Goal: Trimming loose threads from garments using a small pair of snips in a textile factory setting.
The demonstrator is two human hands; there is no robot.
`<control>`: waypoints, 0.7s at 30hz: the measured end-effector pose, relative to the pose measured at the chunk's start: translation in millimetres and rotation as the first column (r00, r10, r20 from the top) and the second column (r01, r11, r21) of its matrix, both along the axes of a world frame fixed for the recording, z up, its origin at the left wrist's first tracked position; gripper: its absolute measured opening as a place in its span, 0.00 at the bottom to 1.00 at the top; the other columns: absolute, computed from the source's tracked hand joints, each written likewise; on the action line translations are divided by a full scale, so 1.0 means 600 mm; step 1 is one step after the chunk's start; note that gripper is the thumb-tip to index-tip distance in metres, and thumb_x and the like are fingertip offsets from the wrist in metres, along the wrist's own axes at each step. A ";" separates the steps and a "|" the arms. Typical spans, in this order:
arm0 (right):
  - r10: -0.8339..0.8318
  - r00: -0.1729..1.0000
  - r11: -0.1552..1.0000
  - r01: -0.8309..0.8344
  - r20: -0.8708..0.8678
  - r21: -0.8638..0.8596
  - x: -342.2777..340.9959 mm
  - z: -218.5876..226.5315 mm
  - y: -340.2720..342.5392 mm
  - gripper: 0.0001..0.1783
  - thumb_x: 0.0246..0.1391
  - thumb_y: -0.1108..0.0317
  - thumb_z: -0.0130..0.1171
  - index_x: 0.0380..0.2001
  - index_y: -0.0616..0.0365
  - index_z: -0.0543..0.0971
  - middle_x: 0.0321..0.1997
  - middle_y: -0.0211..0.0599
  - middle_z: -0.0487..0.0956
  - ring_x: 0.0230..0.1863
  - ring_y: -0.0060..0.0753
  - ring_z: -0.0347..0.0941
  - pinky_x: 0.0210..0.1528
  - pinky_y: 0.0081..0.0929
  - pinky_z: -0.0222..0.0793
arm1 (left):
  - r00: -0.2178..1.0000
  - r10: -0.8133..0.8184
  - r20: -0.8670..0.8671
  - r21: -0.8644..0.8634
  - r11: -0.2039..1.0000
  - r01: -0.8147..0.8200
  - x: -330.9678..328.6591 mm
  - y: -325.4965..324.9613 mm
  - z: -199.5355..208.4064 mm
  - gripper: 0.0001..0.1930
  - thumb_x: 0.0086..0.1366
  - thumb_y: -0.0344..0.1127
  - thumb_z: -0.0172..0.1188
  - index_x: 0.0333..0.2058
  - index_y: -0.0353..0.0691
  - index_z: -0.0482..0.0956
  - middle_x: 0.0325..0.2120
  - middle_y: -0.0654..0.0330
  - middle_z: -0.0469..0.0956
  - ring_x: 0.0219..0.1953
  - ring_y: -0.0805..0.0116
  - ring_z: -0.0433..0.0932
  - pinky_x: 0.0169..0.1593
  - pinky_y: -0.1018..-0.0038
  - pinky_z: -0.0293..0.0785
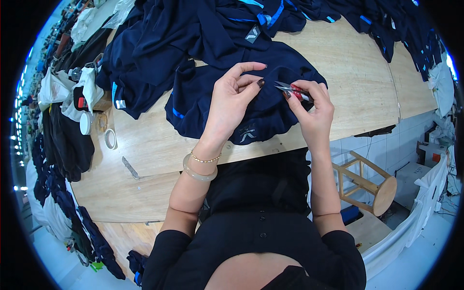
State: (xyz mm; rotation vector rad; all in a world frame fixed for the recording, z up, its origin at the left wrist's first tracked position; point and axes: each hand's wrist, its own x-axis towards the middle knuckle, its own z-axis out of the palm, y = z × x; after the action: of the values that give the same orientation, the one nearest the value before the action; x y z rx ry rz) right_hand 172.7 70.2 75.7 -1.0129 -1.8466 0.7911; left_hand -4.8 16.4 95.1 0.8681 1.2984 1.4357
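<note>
A navy blue garment (193, 96) lies bunched on the wooden table in front of me, with a pale print at its near edge. Over it, my left hand (234, 94) has thumb and middle finger meeting in a pinch, while the index finger stretches out apart. Whatever the pinch holds, if anything, is too small to make out. My right hand (314, 106) grips small thread snips (286, 87) with red handles. Their pointed blades face left toward my left fingertips, a short gap away, above the cloth.
More navy garments (150, 48) with light blue trim heap along the far side. At left on the table (145, 193) sit a tape roll (110, 139), a white round lid (86, 123) and a grey flat strip (129, 167). A wooden stool (384, 195) lies tipped at right.
</note>
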 end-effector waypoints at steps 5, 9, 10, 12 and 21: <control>0.023 0.999 0.998 -0.025 0.033 0.061 -0.011 0.004 0.001 0.09 0.47 0.71 0.69 0.33 0.60 0.81 0.29 0.31 0.79 0.33 0.30 0.67 0.35 0.26 0.65 | 1.000 -0.011 -0.014 -0.004 1.000 0.011 -0.003 -0.001 -0.003 0.15 0.65 0.21 0.56 0.51 0.33 0.77 0.35 0.60 0.83 0.33 0.86 0.74 0.37 0.90 0.68; 0.027 1.000 0.999 -0.027 0.009 0.029 -0.010 0.001 0.005 0.09 0.47 0.71 0.69 0.32 0.60 0.81 0.28 0.31 0.78 0.32 0.29 0.66 0.34 0.26 0.65 | 1.000 -0.023 -0.017 -0.012 1.000 0.023 -0.003 0.001 -0.005 0.15 0.65 0.22 0.56 0.51 0.33 0.77 0.35 0.60 0.83 0.33 0.87 0.74 0.36 0.90 0.67; 0.024 1.000 0.999 -0.024 0.009 0.032 -0.008 -0.001 0.007 0.09 0.47 0.71 0.69 0.32 0.60 0.81 0.28 0.31 0.78 0.32 0.30 0.66 0.34 0.26 0.65 | 1.000 -0.024 -0.017 -0.012 1.000 0.024 -0.002 0.002 -0.005 0.15 0.65 0.22 0.56 0.51 0.33 0.77 0.35 0.60 0.83 0.33 0.87 0.74 0.36 0.90 0.67; 0.021 1.000 0.999 -0.022 0.009 0.034 -0.004 -0.004 0.009 0.10 0.46 0.71 0.69 0.33 0.60 0.81 0.28 0.30 0.78 0.32 0.30 0.66 0.35 0.26 0.65 | 1.000 -0.011 -0.003 -0.009 1.000 0.011 -0.002 0.002 -0.004 0.15 0.66 0.22 0.57 0.51 0.34 0.78 0.35 0.60 0.83 0.32 0.87 0.74 0.35 0.90 0.66; -0.035 0.989 0.967 -0.002 0.143 0.253 -0.007 0.001 0.010 0.12 0.42 0.69 0.70 0.33 0.55 0.81 0.28 0.28 0.76 0.32 0.33 0.66 0.37 0.30 0.60 | 0.999 -0.001 -0.035 -0.011 1.000 0.000 0.000 0.005 -0.010 0.14 0.65 0.21 0.57 0.50 0.33 0.78 0.34 0.60 0.83 0.33 0.86 0.74 0.36 0.89 0.67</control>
State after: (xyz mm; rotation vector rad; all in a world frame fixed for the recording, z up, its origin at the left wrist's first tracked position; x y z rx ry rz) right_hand 168.5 76.4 76.6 -0.9405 -2.0023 0.4650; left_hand -4.9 19.1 89.1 0.8902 1.3311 1.4174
